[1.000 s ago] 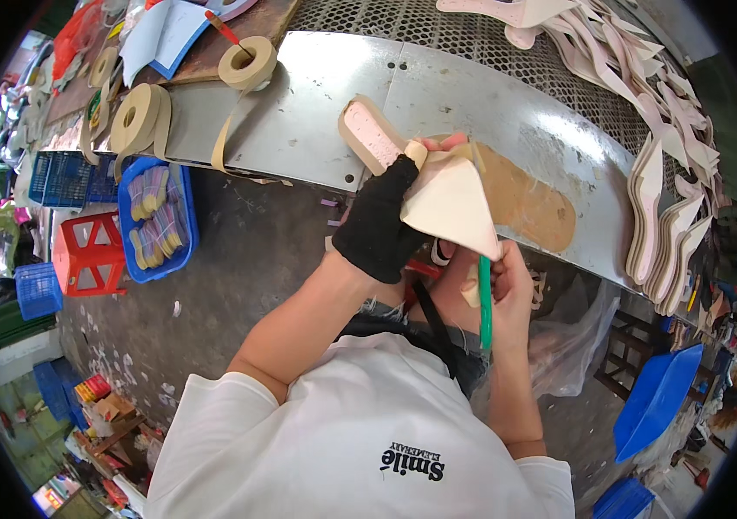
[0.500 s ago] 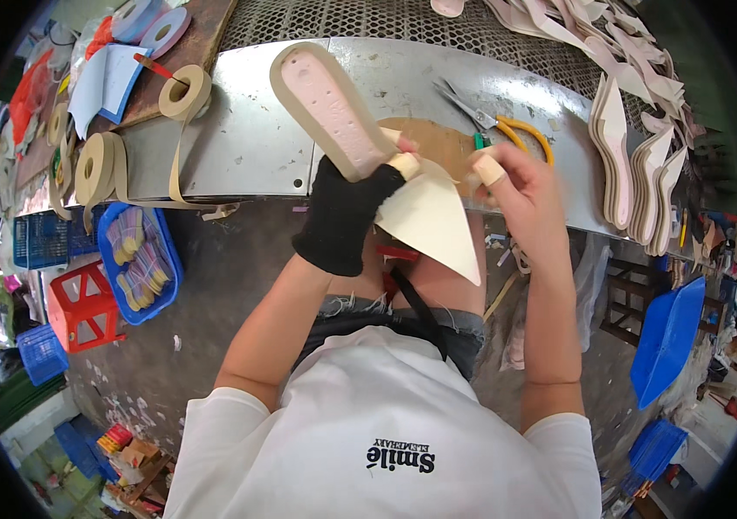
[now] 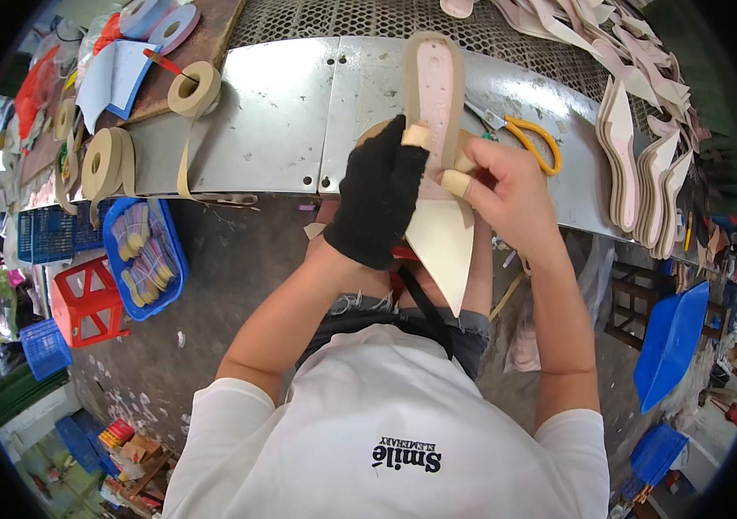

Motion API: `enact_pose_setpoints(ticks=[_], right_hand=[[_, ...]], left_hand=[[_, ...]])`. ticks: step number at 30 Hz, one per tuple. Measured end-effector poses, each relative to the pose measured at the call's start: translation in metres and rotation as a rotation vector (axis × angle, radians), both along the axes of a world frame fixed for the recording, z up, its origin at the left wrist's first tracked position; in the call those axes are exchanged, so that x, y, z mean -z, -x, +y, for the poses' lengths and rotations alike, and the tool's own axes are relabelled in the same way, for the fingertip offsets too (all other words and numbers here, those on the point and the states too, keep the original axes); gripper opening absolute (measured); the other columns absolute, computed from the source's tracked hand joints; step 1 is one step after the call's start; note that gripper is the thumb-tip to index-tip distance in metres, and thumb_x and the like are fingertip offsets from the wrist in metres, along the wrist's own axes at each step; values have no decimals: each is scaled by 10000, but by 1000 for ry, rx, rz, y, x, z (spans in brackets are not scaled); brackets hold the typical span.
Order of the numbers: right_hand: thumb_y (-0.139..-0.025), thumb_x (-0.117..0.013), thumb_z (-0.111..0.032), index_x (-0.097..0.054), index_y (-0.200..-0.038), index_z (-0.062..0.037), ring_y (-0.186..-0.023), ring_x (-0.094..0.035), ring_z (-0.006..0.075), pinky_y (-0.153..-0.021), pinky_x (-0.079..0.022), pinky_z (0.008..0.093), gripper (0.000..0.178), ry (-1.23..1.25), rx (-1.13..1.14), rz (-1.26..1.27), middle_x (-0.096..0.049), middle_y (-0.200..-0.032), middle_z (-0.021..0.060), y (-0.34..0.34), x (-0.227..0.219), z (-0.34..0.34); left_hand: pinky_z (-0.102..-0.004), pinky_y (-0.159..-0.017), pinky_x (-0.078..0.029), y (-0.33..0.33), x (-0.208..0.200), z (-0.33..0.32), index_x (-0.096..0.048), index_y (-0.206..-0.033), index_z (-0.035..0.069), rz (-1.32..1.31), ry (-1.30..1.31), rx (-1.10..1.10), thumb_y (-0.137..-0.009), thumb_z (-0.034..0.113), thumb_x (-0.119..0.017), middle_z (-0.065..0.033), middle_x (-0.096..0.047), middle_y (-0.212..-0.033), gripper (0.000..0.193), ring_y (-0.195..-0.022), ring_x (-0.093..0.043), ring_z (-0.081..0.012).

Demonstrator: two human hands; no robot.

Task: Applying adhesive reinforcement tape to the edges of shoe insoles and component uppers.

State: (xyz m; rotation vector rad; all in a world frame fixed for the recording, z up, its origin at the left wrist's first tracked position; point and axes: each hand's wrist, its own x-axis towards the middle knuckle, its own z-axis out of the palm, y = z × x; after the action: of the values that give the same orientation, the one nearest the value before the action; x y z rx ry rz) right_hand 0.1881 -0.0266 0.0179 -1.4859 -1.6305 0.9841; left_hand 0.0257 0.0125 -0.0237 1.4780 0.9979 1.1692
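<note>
Gripping 1 pointed shoe insole (image 3: 437, 173) at 12 o'clock, your gloved left hand (image 3: 377, 203) and bare right hand (image 3: 507, 195) pinch it above the metal bench (image 3: 273, 121); loosened taped fingertips (image 3: 455, 182) could let it slip.

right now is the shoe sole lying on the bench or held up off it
Held up. The pink insole is gripped between the gloved left hand and bare right hand, above the metal bench, pointed toe toward the person.

One pointed insole (image 3: 442, 233), held between two hands. One pair of yellow-handled scissors (image 3: 531, 138), just right of the right hand. Four tape rolls at far left: (image 3: 195, 88), (image 3: 103, 164), (image 3: 176, 26), (image 3: 145, 13). One red stool (image 3: 87, 301), lower left. One blue tray (image 3: 145, 259) beside it.
</note>
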Motion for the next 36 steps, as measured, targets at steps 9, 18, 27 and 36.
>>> enact_pose_setpoints(ticks=[9,18,27,36], right_hand=[[-900,-617,-301,-629,-733,-10,-517,-381,48,-470,-295,245,336,-57,271,230,-446,-561,-60,-6,6,21],[-907,-613,-315,-688,-825,-31,-537,-384,14,-483,-297,185,304,73,172,327,-518,-612,-59,-23,-23,47],[-779,-690,-239,-609,-1077,24,-829,-556,125,-720,-468,266,406,-317,133,-142,-623,-934,90,6,-27,32],[-918,-571,-255,-643,-1025,-4,-743,-605,91,-655,-475,235,283,122,-71,462,-662,-852,65,-23,-46,52]], left_hand=[[-421,-632,-452,6,-15,-20,-584,-999,-6,182,-43,224,-919,204,-523,-204,-614,-789,233,-729,-595,-382],[-351,-594,-440,13,-17,-11,-586,-1009,-19,320,-107,336,-950,240,-490,-154,-566,-696,282,-596,-520,-256],[-389,-612,-442,5,-9,-17,-579,-927,1,276,-135,272,-934,225,-511,-173,-585,-731,234,-678,-570,-337],[-341,-633,-466,7,-21,-28,-597,-1040,22,-94,413,483,-935,271,-526,-69,-608,-758,279,-664,-579,-211]])
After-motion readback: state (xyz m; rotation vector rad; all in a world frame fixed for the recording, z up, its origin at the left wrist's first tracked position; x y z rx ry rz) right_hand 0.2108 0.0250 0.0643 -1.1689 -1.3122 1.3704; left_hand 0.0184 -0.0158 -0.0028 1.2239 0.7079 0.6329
